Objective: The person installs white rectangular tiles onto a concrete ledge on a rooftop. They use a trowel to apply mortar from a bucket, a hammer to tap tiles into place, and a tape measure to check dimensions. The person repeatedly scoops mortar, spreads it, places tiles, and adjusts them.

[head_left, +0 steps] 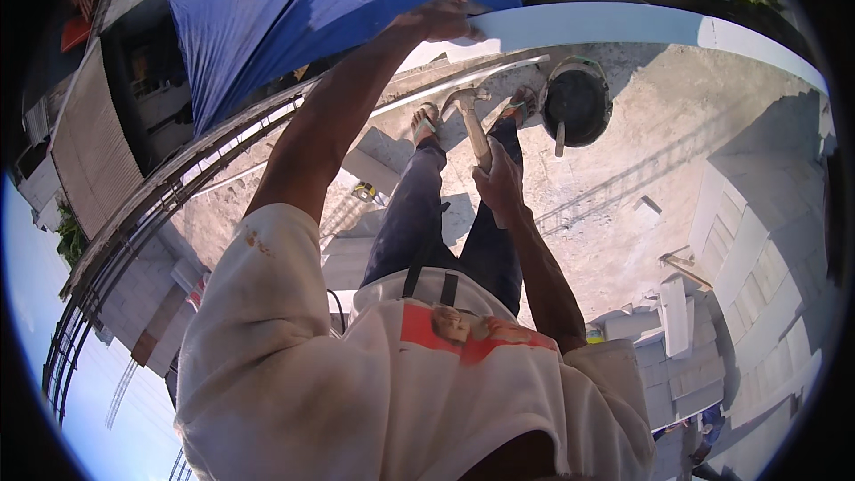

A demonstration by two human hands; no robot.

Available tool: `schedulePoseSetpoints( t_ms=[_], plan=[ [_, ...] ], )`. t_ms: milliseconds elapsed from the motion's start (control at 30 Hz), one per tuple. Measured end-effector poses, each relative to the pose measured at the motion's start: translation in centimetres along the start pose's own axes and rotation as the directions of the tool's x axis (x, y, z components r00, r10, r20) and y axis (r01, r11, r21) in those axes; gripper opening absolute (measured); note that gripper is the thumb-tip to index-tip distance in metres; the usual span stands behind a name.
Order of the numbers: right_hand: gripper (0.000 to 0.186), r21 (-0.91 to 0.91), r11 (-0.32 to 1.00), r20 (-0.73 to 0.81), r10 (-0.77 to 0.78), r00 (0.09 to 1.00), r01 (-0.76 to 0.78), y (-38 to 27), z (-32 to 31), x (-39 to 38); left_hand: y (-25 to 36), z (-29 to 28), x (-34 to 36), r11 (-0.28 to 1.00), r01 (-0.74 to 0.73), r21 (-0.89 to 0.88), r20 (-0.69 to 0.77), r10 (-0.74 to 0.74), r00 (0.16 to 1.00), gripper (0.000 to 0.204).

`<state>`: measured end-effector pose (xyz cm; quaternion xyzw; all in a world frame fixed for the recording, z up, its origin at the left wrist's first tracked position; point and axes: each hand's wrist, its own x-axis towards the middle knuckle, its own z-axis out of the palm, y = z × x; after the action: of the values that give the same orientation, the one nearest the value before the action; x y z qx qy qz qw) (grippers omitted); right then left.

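Hammer (476, 129): a metal head on a pale wooden handle, gripped at the handle's lower end in my right hand (500, 180). The handle slants slightly, its head end pointing away from my body and held clear of the strip. Pale strip (614, 25): a long, narrow, smooth surface, bowed by the lens, running rightward from beneath my left hand (452, 20), which touches it near its left end. Most is bluish in shade; its right portion is bright. It is possibly a wall's top, though its depth is unclear.
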<state>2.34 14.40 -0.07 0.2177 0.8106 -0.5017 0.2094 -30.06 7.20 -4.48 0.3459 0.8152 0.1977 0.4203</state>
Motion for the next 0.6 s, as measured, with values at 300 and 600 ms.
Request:
schedulePoseSetpoints(
  t_ms=[300, 600],
  plan=[
    [0.077, -0.413, 0.788, 0.015, -0.496, 0.868, 0.457, 5.1, 14.2, 9.1, 1.6, -0.1, 1.1, 0.998, 0.000, -0.061, 0.052, 0.003, 0.999, 0.056],
    [0.083, -0.281, 0.915, 0.028, -0.295, 0.955, 0.291, 1.1, 13.7, 8.0, 1.7, -0.4, 0.8, 0.999, -0.003, -0.052, 0.029, 0.005, 1.000, 0.055]
  ],
)
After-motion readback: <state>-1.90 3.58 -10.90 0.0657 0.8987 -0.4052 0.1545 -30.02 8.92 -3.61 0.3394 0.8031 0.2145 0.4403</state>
